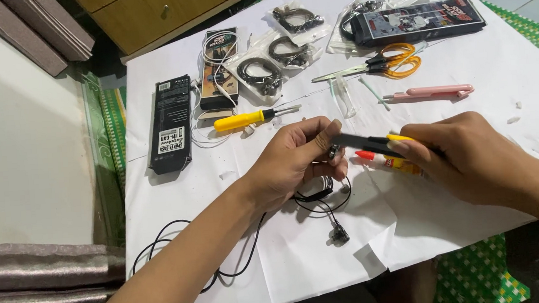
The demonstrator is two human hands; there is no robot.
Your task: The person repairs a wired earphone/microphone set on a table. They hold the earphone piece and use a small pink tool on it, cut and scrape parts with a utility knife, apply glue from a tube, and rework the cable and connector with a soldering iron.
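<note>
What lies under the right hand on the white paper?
Under the right hand a small yellow glue tube with a red tip lies on the white paper, below the black tool that hand holds. The tube's rear end is covered by the fingers.

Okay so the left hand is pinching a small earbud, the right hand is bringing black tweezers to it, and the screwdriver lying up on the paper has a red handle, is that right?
Not quite. In the head view the screwdriver has a yellow handle, not red. The rest holds: the left hand pinches a small earbud, and the right hand brings black tweezers to it.
</note>
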